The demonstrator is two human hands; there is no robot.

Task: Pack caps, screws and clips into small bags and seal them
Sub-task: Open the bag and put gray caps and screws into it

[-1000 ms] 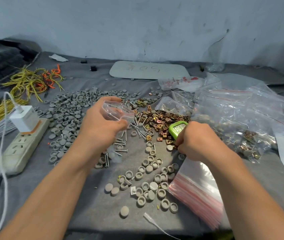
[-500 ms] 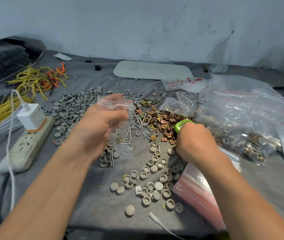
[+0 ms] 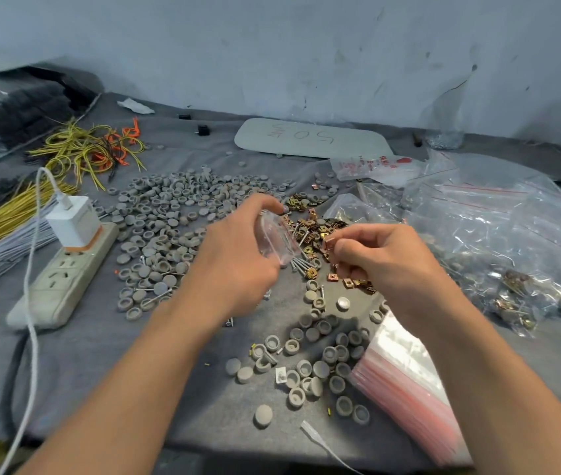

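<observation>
Holding a small clear bag [image 3: 280, 240] in the left hand [image 3: 238, 265], curled round it and lifted just above the grey cloth [image 3: 100, 354]. Pinching a copper clip [image 3: 327, 242] between thumb and fingertips of the right hand [image 3: 388, 262], just beside the bag's mouth; touching it or apart, cannot tell. Directly beyond both hands, a heap of copper clips [image 3: 316, 225], with loose screws [image 3: 301, 265] lying below the bag. Spread wide behind the left hand, a pile of grey caps [image 3: 166, 214]; nearer, between the forearms, scattered caps [image 3: 309, 368], some hollow side up. Partly under the right forearm, a stack of flat bags [image 3: 405, 389] with red strips. Off to the right, big plastic bags [image 3: 495, 228] – crumpled, with metal parts inside. Off to the left, a power strip [image 3: 66, 279] with a white charger [image 3: 73, 224] plugged in, and past it yellow and orange wires [image 3: 90, 149]. At the far edge near the wall, a pale board [image 3: 309, 138] marked 50.
</observation>
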